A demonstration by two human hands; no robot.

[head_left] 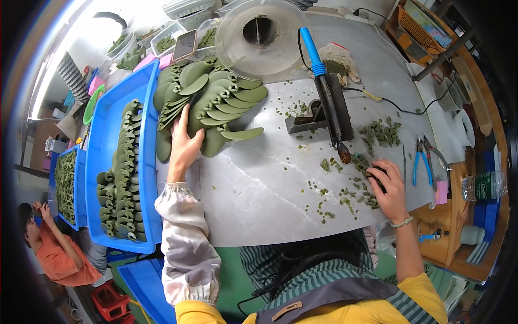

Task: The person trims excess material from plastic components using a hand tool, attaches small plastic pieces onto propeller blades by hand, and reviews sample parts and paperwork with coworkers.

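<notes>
My left hand point(184, 144) lies against a heap of flat green leaf-shaped pieces point(216, 97) with small notched ends. Its index finger reaches between the pieces, and the thumb stands apart from it, so it looks open. On the right, my right hand point(389, 190) rests on the table among small green scraps point(360, 186). Its fingers curl inward over something dark that I cannot make out. Just beyond that hand, a soldering iron with a blue handle point(313, 51) leans on a dark metal stand point(338, 108), its brownish tip pointing down toward me.
Rows of green pieces fill a blue tray point(152, 216) at left. A round translucent cover point(229, 40) stands at the back, near a phone point(185, 45) and a glove point(345, 56). Blue-handled pliers point(422, 162) lie right. A cable point(396, 103) crosses the table. Someone in orange point(62, 254) sits far left.
</notes>
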